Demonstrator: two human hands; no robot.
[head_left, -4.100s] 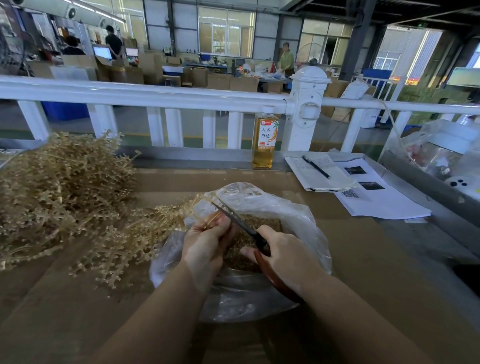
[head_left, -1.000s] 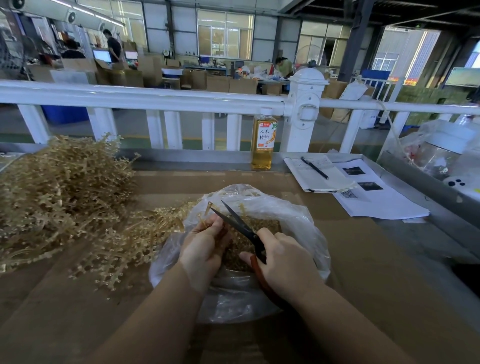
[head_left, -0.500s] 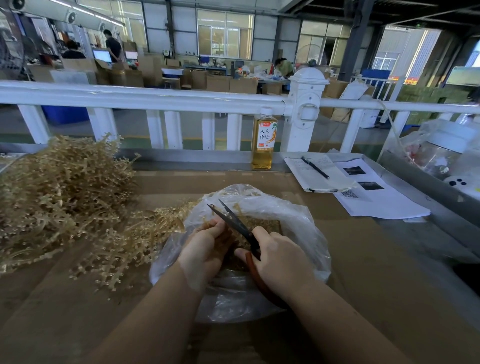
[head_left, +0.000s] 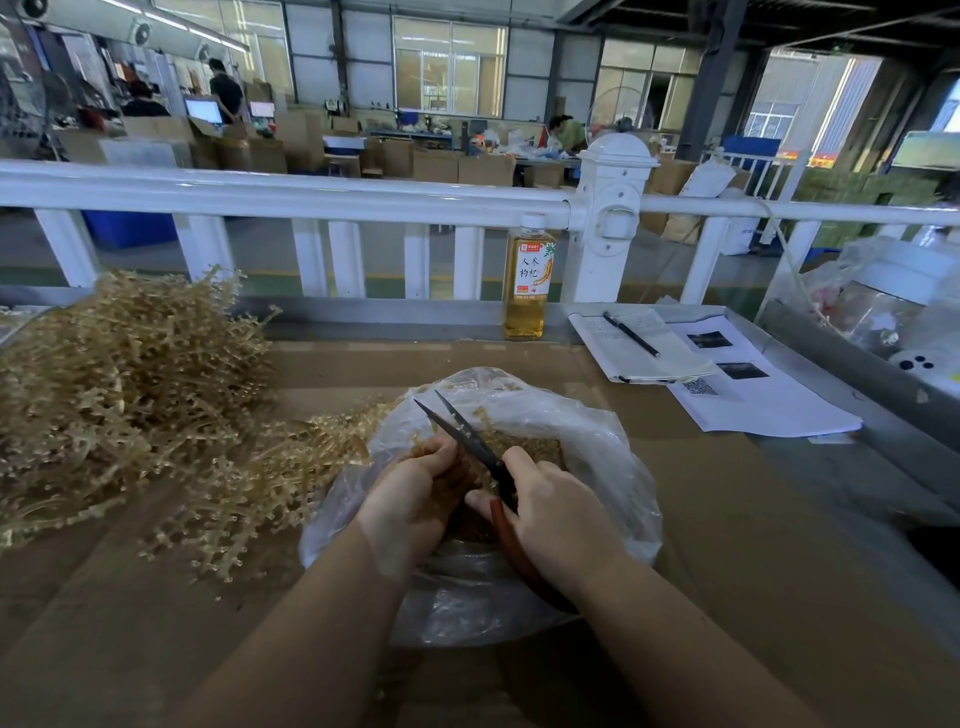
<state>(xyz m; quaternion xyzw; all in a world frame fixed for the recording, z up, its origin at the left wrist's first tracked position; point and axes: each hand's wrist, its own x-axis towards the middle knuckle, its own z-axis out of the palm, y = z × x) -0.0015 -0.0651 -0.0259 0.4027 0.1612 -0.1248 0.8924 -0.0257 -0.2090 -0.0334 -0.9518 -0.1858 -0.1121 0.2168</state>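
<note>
My right hand (head_left: 558, 519) grips red-handled scissors (head_left: 470, 439), their dark blades parted and pointing up and left. My left hand (head_left: 410, 496) holds a small tan plastic sprig right beside the blades; most of the sprig is hidden by my fingers. Both hands hover over an open clear plastic bag (head_left: 597, 457) that holds small tan cut pieces. A big heap of tan branched plastic sprigs (head_left: 130, 395) lies on the left of the cardboard-covered table (head_left: 753, 545).
A bottle of amber drink (head_left: 527, 280) stands at the table's back edge by a white railing (head_left: 311, 195). A notebook with a pen (head_left: 631, 345) and printed sheets (head_left: 753, 395) lie at the right. Bagged containers (head_left: 893, 306) sit far right.
Over the last second the scissor blades have stayed parted and shifted slightly. My left hand keeps the sprig at the blades. The heap and the bag have not moved.
</note>
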